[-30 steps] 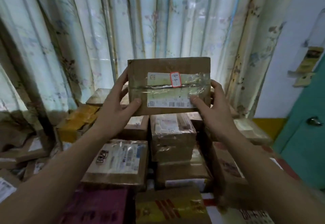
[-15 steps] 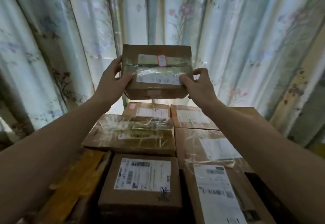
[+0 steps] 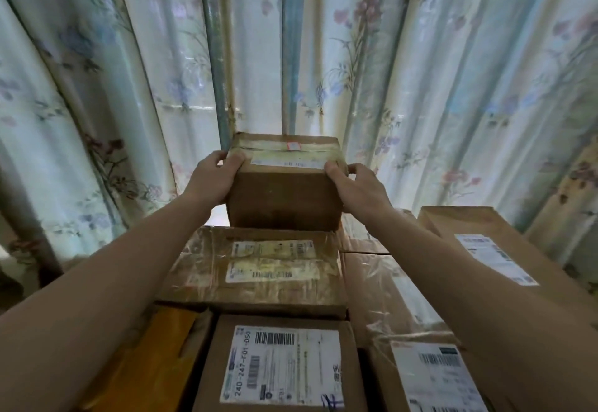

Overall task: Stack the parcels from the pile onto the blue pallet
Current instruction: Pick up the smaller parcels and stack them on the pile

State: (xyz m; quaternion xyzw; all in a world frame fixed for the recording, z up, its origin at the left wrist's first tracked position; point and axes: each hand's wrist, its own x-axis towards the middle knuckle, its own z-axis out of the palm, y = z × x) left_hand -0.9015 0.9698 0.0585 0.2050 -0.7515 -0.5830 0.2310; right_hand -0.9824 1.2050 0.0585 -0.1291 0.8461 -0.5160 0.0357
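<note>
A brown cardboard parcel (image 3: 284,195) with a taped white label and a small red sticker on top stands at the far end of the stack, close to the curtain. My left hand (image 3: 215,178) grips its left side and my right hand (image 3: 359,186) grips its right side. Its base sits at the level of the stacked parcels, behind a flat tape-wrapped parcel (image 3: 259,269). Nearer me lie a labelled box (image 3: 281,366) and a plastic-wrapped box (image 3: 420,369). The blue pallet is hidden under the stack.
A floral curtain (image 3: 420,72) hangs right behind the stack. A yellow-brown parcel (image 3: 155,356) lies at the near left, and a long labelled box (image 3: 492,250) lies along the right side. Several parcels fill the stack's top layer.
Both hands have lowered the parcel from chest height down onto the far end of the stack, tilting its labelled face upward. The view has dropped closer to the stacked parcels.
</note>
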